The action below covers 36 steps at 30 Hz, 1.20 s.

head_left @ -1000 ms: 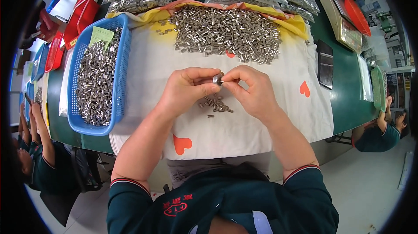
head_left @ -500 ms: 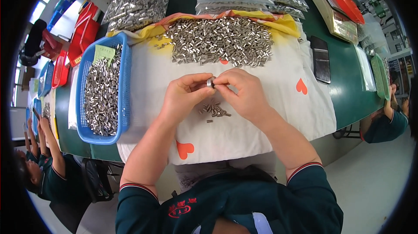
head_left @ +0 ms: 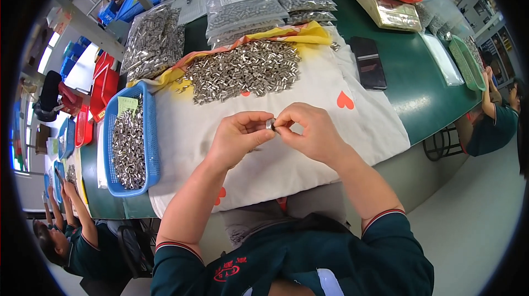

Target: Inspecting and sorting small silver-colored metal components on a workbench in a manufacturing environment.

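Between my two hands, above the white cloth (head_left: 341, 147), is a small ring-like metal piece (head_left: 270, 124), silver and shiny. My left hand (head_left: 238, 135) pinches it between thumb and forefinger. From the other side, the thumb and fingertips of my right hand (head_left: 309, 132) close on its right edge. Whether the right fingers also hold a smaller part is hidden. Just beyond the hands lies a broad heap of short metal cylinders (head_left: 242, 70). A few loose pieces show below my left fingers, mostly covered by the hand.
At the left stands a blue plastic basket (head_left: 153, 152) of similar cylinders with a yellow-green slip. Filled clear bags (head_left: 242, 6) line the far side. A dark phone-like device (head_left: 368, 63) and a scale-like box (head_left: 380, 6) are at the right. Other people sit on both sides.
The view has turned, so the heap, bags and phone-like device appear farther left. Both hands keep their pinch on the metal piece. The small pile below them is now mostly hidden.
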### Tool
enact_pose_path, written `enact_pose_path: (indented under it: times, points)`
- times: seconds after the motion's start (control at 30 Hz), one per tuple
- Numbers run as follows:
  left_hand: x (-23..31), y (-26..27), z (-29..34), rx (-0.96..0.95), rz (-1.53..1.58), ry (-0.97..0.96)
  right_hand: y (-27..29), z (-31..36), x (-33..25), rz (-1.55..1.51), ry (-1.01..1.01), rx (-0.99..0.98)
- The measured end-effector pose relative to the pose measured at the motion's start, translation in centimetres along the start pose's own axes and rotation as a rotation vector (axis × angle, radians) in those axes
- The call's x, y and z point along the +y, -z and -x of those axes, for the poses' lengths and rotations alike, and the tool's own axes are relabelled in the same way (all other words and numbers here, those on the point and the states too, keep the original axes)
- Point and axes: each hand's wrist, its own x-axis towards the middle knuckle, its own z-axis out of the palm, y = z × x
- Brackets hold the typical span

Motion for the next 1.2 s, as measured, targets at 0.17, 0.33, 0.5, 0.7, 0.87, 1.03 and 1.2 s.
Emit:
enact_pose_path:
  times: [0.17,0.33,0.5,0.7,0.87,1.03,1.2]
  points:
    - [0.5,-3.2,-1.0,-0.065,0.049,-0.008,2.8,1.3,0.8,0.479,0.305,0.041]
    - [0.7,-5.1,-1.6,-0.212,0.228,0.131,4.3,2.2,2.1,0.548,0.416,0.059]
    - [0.4,-6.6,-2.0,-0.319,0.365,0.162,4.6,3.1,3.2,0.345,0.490,0.231]
    - [-0.3,-7.5,-2.7,-0.334,0.423,0.133,5.1,3.3,3.3,0.325,0.444,0.306]
    - [-0.2,-8.5,-2.4,-0.239,0.331,0.102,5.4,4.0,3.6,0.341,0.458,0.321]
    - [-0.7,-6.2,-2.0,-0.226,0.431,0.118,9.5,4.8,3.8,0.117,-0.041,0.503]
    - [-0.9,-5.4,-2.5,-0.052,0.272,0.095,8.9,3.1,4.9,0.090,-0.254,0.277]
